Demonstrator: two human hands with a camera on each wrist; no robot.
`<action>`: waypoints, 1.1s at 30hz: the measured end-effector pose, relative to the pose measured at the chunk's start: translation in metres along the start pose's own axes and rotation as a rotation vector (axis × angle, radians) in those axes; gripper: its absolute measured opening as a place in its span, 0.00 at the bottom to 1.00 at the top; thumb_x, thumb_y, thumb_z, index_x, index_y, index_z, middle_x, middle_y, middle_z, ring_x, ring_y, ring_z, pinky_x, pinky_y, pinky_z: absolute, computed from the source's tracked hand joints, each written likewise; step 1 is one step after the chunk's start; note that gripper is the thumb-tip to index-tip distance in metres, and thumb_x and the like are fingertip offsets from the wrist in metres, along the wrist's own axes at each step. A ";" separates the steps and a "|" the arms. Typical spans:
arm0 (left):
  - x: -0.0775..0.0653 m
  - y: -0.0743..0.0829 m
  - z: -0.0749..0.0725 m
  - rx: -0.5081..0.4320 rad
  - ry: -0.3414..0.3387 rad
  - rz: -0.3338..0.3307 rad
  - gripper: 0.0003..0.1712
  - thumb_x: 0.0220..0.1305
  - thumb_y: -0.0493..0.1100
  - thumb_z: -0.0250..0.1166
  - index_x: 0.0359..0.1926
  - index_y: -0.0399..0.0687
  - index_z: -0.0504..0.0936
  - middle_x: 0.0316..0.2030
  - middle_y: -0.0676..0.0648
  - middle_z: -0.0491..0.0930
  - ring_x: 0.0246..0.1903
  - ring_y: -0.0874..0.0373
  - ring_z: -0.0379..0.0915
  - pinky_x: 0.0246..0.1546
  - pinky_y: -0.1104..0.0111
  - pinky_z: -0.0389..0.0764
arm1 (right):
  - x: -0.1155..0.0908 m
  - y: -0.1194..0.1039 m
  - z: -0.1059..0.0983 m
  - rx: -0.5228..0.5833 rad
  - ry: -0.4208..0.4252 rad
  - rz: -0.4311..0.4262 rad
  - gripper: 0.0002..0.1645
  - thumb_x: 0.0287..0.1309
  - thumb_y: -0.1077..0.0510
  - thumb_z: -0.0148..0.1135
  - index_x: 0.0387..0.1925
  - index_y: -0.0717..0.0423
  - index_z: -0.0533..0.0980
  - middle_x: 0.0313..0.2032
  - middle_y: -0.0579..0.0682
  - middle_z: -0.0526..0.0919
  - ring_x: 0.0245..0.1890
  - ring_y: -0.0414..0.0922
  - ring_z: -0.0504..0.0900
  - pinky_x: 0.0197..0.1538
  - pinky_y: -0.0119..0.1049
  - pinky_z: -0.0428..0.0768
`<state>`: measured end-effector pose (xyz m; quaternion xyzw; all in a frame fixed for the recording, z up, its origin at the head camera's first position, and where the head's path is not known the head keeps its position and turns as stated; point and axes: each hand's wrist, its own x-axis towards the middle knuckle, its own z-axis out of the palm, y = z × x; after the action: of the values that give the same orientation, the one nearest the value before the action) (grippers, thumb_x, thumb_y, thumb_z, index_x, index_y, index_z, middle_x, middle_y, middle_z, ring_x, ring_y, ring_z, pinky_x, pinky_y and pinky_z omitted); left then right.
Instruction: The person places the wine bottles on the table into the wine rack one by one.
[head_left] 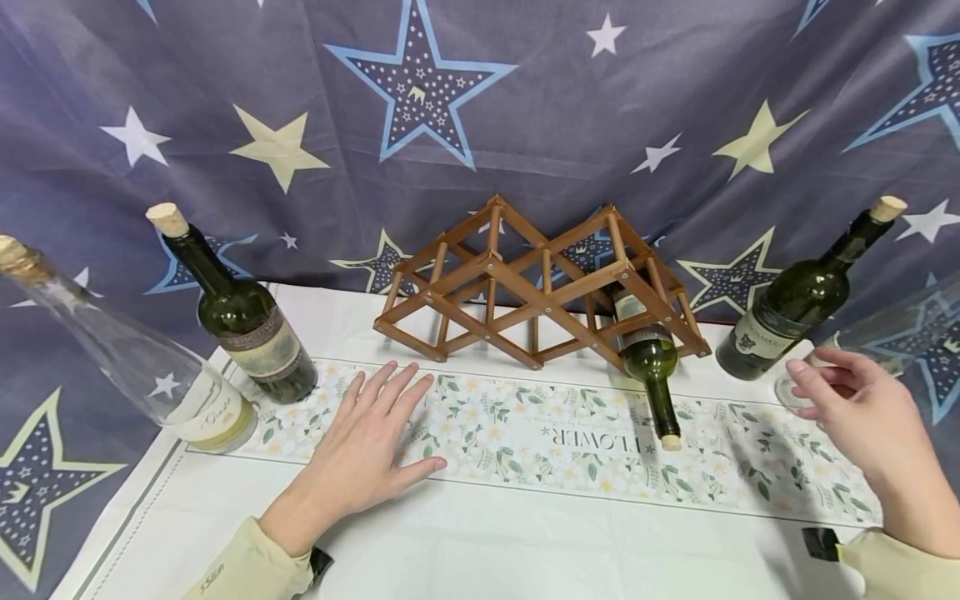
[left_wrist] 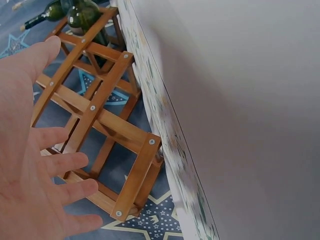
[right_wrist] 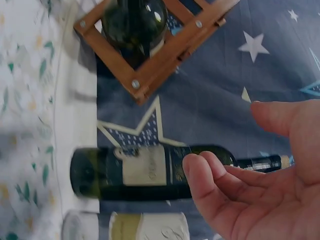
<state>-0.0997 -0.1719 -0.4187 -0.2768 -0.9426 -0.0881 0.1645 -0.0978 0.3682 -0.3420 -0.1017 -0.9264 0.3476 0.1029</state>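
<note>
My left hand point(head_left: 367, 450) is spread flat with straight fingers over the floral runner, in front of the wooden wine rack point(head_left: 491, 265), holding nothing. A corked green wine bottle point(head_left: 651, 358) lies in the rack's right-hand part, neck toward me. My right hand point(head_left: 862, 408) is beside a clear glass bottle point(head_left: 896, 325) at the far right and partly covers it. Its fingers are loosely bent, and the right wrist view shows thumb and fingers apart with nothing gripped. Just left of that bottle stands a corked dark green wine bottle point(head_left: 795, 300), also seen behind the fingers point(right_wrist: 200, 180).
Two corked bottles stand at the left: a green wine bottle point(head_left: 258, 337) and a clear bottle point(head_left: 217, 412) with a pale label. The floral runner point(head_left: 495, 433) crosses the white tablecloth point(head_left: 525, 542). A star-patterned curtain point(head_left: 525, 117) hangs behind the rack.
</note>
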 end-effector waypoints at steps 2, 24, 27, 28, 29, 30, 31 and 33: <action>0.000 0.000 0.000 0.004 -0.003 -0.002 0.59 0.53 0.81 0.56 0.76 0.52 0.60 0.74 0.44 0.58 0.74 0.43 0.44 0.70 0.42 0.42 | 0.001 0.002 -0.005 -0.011 0.026 0.023 0.45 0.72 0.43 0.52 0.72 0.75 0.55 0.54 0.74 0.73 0.25 0.18 0.71 0.25 0.24 0.78; -0.002 0.001 -0.001 -0.001 -0.026 -0.012 0.59 0.54 0.82 0.55 0.78 0.54 0.57 0.75 0.45 0.56 0.75 0.43 0.42 0.70 0.41 0.45 | 0.026 0.024 -0.023 0.045 0.626 -0.007 0.35 0.67 0.58 0.54 0.72 0.67 0.60 0.61 0.50 0.68 0.63 0.39 0.65 0.69 0.34 0.56; -0.002 0.002 -0.002 -0.003 -0.022 -0.010 0.59 0.54 0.81 0.55 0.77 0.54 0.58 0.74 0.45 0.56 0.75 0.43 0.43 0.69 0.41 0.46 | 0.031 0.027 -0.028 0.032 0.610 0.011 0.38 0.68 0.57 0.52 0.76 0.61 0.56 0.70 0.64 0.61 0.72 0.51 0.57 0.72 0.38 0.51; -0.001 0.002 -0.002 -0.003 -0.022 -0.009 0.59 0.54 0.81 0.55 0.77 0.54 0.58 0.74 0.45 0.56 0.75 0.43 0.43 0.69 0.41 0.46 | 0.033 0.028 -0.030 0.036 0.598 0.010 0.38 0.69 0.57 0.52 0.77 0.60 0.55 0.72 0.64 0.58 0.73 0.52 0.55 0.73 0.37 0.48; -0.001 0.002 -0.002 -0.004 -0.023 -0.009 0.59 0.54 0.81 0.55 0.77 0.53 0.58 0.74 0.45 0.56 0.75 0.43 0.43 0.70 0.41 0.45 | 0.035 0.030 -0.032 0.033 0.589 0.010 0.39 0.69 0.57 0.52 0.77 0.58 0.54 0.73 0.62 0.57 0.74 0.51 0.53 0.73 0.37 0.47; -0.001 0.002 -0.002 -0.006 -0.023 -0.009 0.59 0.54 0.81 0.55 0.77 0.53 0.58 0.74 0.45 0.56 0.75 0.43 0.42 0.70 0.41 0.45 | 0.037 0.030 -0.033 0.026 0.583 0.009 0.39 0.69 0.56 0.51 0.78 0.57 0.54 0.74 0.61 0.56 0.74 0.50 0.52 0.73 0.36 0.46; -0.001 0.002 -0.002 -0.004 -0.023 -0.009 0.59 0.54 0.81 0.55 0.77 0.53 0.58 0.74 0.45 0.56 0.75 0.43 0.43 0.70 0.41 0.45 | 0.039 0.031 -0.034 0.018 0.577 0.005 0.39 0.69 0.56 0.51 0.78 0.56 0.53 0.74 0.60 0.55 0.75 0.49 0.51 0.73 0.36 0.45; -0.001 0.002 -0.002 -0.003 -0.024 -0.007 0.59 0.54 0.81 0.55 0.77 0.53 0.58 0.74 0.45 0.56 0.75 0.43 0.42 0.69 0.41 0.46 | 0.042 0.032 -0.037 0.004 0.561 0.007 0.40 0.70 0.55 0.51 0.79 0.56 0.52 0.75 0.58 0.53 0.75 0.47 0.48 0.73 0.36 0.44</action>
<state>-0.0974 -0.1713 -0.4174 -0.2748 -0.9453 -0.0869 0.1527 -0.1247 0.4254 -0.3311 -0.1970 -0.8607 0.3083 0.3541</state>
